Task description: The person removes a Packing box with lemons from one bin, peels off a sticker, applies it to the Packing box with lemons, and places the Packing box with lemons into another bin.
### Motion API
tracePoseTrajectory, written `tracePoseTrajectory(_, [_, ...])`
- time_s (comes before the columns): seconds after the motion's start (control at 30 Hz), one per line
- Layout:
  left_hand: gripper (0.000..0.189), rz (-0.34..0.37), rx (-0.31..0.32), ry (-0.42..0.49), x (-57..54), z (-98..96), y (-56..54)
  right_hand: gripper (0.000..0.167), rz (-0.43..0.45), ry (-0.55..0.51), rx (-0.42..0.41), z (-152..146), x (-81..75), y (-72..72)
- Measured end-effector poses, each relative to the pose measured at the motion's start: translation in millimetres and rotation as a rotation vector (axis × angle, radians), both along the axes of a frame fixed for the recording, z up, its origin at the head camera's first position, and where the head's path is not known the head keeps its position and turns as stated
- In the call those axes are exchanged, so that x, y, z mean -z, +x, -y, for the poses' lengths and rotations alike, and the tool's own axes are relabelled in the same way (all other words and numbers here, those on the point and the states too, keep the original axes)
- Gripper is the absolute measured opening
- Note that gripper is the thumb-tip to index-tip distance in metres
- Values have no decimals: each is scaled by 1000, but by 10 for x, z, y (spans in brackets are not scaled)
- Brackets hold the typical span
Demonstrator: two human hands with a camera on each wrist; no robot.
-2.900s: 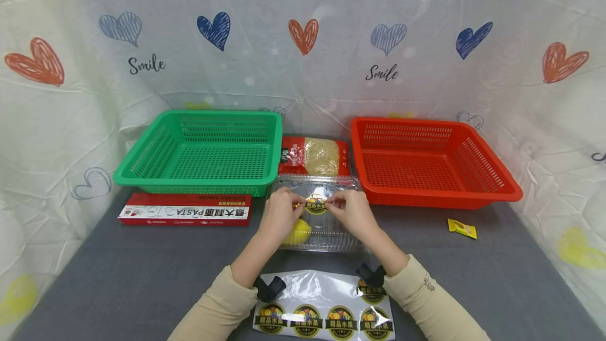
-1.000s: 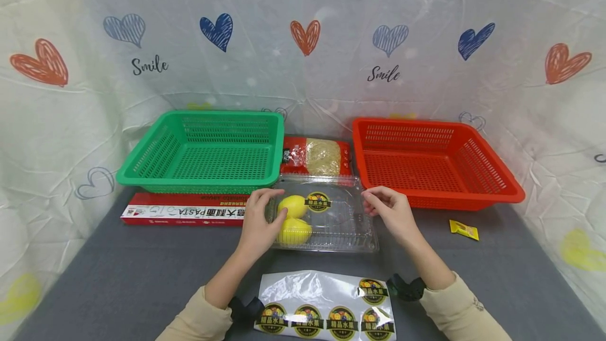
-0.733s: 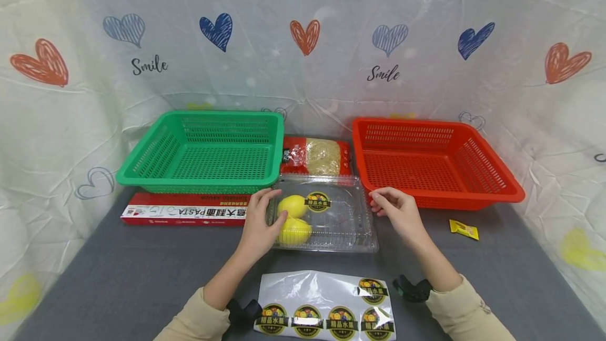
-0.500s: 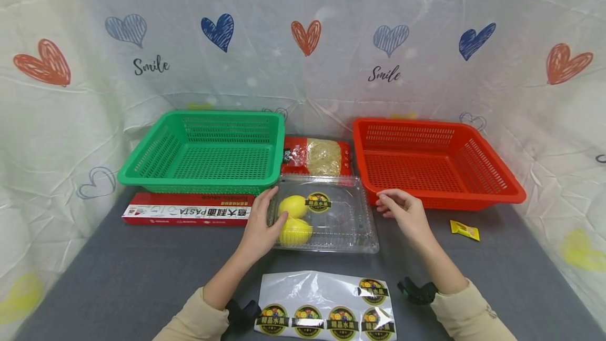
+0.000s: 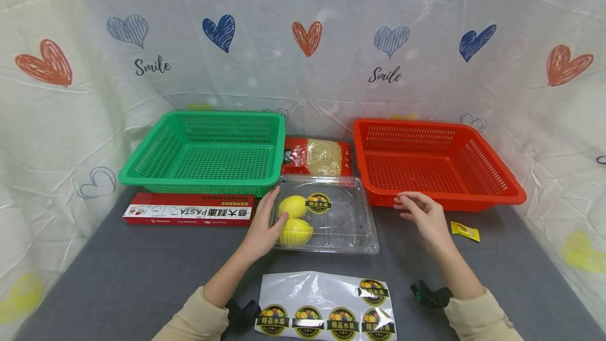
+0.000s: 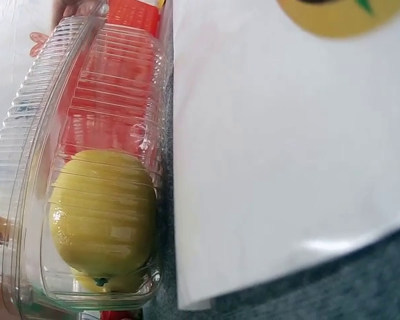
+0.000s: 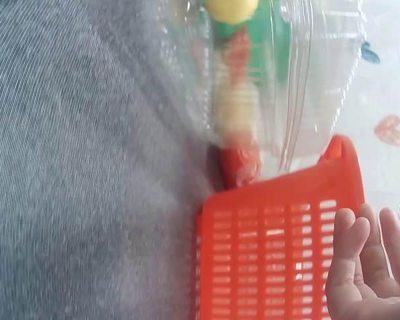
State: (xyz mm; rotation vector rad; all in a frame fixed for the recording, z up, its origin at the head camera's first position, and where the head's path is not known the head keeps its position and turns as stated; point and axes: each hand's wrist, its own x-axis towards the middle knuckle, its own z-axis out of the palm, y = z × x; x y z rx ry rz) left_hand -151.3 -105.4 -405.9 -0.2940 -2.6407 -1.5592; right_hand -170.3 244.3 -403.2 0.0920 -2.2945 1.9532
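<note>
A clear plastic clamshell box (image 5: 345, 225) with its lid down lies at the middle of the table. Two lemons (image 5: 296, 232) show through its left part. On the lid sits a round black-and-gold fruit sticker (image 5: 319, 203). My left hand (image 5: 262, 228) rests along the box's left side, fingers extended and thumb near the front lemon. Off to the box's right, my right hand (image 5: 426, 220) hovers before the red basket (image 5: 440, 201), holding nothing. Its fingers (image 7: 375, 257) look loosely bent in the right wrist view.
Nearest me lies a sheet of stickers (image 5: 312, 288). A green basket (image 5: 199, 186) stands back left, with a red pasta box (image 5: 189, 210) before it. Behind the clamshell is a red noodle bag (image 5: 324, 157). A small yellow packet (image 5: 465, 231) lies right.
Earlier both hands pinched the sticker over the lid; it now lies on the lid. The hands parted, the left to the box's side, the right further rightward, still drifting away from the box.
</note>
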Motion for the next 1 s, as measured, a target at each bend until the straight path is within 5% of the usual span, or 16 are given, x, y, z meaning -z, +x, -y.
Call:
tracePoseTrajectory(0.17, [61,-10,7,24,1,-5,-1,40,-6,-55,-4,-216,181,-83])
tracePoseTrajectory(0.47, [61,15,-1,71,26,-4,-9,33,55,-74,63,-152,-151,141])
tracePoseTrajectory(0.73, [60,24,0,91,31,2,-14,27,151,-162,71,-282,-141,146])
tracePoseTrajectory(1.0, [58,49,0,112,53,4,-11,25,219,-362,-28,-388,-141,149])
